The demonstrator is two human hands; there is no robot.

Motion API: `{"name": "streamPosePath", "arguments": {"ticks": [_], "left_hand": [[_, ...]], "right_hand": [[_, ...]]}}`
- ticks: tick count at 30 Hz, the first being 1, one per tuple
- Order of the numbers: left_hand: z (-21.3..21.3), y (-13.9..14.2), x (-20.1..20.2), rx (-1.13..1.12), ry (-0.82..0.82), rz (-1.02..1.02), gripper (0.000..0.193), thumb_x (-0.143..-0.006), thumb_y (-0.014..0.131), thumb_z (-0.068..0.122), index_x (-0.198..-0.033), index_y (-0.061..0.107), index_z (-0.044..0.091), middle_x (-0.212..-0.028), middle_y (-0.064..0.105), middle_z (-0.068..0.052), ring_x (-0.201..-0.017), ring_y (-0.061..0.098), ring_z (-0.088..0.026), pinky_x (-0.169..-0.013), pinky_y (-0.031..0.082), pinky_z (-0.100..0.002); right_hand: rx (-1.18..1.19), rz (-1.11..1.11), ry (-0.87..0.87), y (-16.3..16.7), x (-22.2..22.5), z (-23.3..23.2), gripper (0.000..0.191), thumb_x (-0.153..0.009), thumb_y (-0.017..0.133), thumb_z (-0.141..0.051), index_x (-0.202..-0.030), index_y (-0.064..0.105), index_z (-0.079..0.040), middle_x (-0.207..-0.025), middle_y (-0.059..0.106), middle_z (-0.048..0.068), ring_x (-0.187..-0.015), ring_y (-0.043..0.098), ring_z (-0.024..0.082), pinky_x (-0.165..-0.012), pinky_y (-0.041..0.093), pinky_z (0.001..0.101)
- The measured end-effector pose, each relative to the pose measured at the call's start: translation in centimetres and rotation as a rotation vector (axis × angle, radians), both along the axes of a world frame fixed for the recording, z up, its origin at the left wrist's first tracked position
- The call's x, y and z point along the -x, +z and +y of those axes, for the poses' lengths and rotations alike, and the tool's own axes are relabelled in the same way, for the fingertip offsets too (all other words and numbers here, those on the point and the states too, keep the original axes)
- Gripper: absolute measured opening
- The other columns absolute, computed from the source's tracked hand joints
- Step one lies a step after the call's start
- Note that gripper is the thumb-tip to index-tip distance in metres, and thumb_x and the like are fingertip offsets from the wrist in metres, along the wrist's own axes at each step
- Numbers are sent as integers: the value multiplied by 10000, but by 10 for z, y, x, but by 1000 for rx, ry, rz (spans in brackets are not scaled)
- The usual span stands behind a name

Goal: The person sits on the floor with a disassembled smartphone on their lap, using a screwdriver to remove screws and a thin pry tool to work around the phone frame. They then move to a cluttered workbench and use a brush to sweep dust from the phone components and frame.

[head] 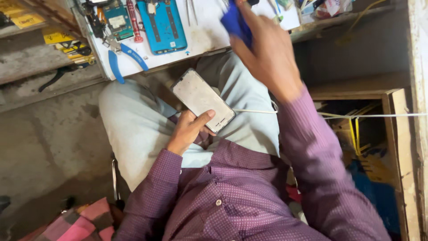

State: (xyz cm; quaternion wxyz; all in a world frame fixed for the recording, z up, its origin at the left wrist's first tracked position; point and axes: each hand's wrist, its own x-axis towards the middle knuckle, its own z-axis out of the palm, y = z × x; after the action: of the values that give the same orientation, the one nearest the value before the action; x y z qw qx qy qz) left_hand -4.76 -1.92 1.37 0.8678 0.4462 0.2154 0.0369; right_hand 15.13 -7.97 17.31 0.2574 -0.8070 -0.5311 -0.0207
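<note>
Two hands were at work, each on a different thing. Left hand (pixel 189 129) was clamped on a phone panel (pixel 203 101), thumb lying across the near end of its face, remaining fingers wrapped underneath out of sight. Panel sat above the person's lap, over the pale trousers (pixel 133 116), below and nearer the body than the counter (pixel 203 38). Its long axis ran on a diagonal: near end in the left hand, far end pointing up and away toward the counter edge. Panel looked flat, rectangular, with a dark rim, rounded corners and a dull whitish-grey face, smeared or dusty; a few small dark slots showed near the thumb end. Right hand (pixel 267 53) was raised above the panel and to its right, at the counter edge, fingers closed together on a blue cloth (pixel 236 22); blur made the exact grip hard to read. Left hand was plainly the nearer one to the panel; right hand was apart from it, not touching. On the counter, beyond the panel's far end, lay a blue phone back cover (pixel 161 26), blue-handled pliers (pixel 129 56), a red screwdriver (pixel 133 20) and a small circuit board (pixel 117 18). A white cable (pixel 254 111) ran off to the right of the panel's near end.
</note>
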Motion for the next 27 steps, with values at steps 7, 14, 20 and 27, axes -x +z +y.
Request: {"name": "streamPosePath", "arguments": {"ticks": [7, 14, 20, 27], "left_hand": [[-3, -7, -14, -79, -37, -38, 333, -988, 656, 186, -1165, 669, -96, -996, 752, -124, -799, 737, -177, -613, 647, -329], [-18, -6, -55, -122, -173, -44, 346, -966, 668, 210, -1104, 697, -106, -922, 757, -130, -741, 740, -168, -561, 644, -320], [-30, -10, -55, -115, -232, -5, 349, -949, 682, 203, -1100, 698, -110, -931, 765, -131, -746, 756, -174, -552, 656, -314], [-39, -8, -45, -183, -269, 19, 351, -949, 677, 207, -1081, 694, -118, -891, 766, -129, -708, 755, -157, -541, 648, -296]], "right_hand": [[-432, 1597, -252, -39, 56, -156, 707, -927, 742, -208, -1539, 460, 4, -1124, 600, 129, -913, 691, 244, -728, 598, 386], [-466, 1745, -486, -92, 95, -252, 521, -1063, 532, -441, -1376, 536, -25, -966, 651, 153, -751, 663, 229, -662, 555, 346], [-171, 1600, -610, -89, 102, -272, 441, -1043, 525, -336, -1308, 537, 16, -982, 680, 138, -838, 672, 207, -758, 545, 326], [-48, 1471, -681, -73, 114, -268, 437, -1035, 532, -299, -1377, 596, -35, -973, 668, 77, -875, 629, 149, -824, 513, 295]]}}
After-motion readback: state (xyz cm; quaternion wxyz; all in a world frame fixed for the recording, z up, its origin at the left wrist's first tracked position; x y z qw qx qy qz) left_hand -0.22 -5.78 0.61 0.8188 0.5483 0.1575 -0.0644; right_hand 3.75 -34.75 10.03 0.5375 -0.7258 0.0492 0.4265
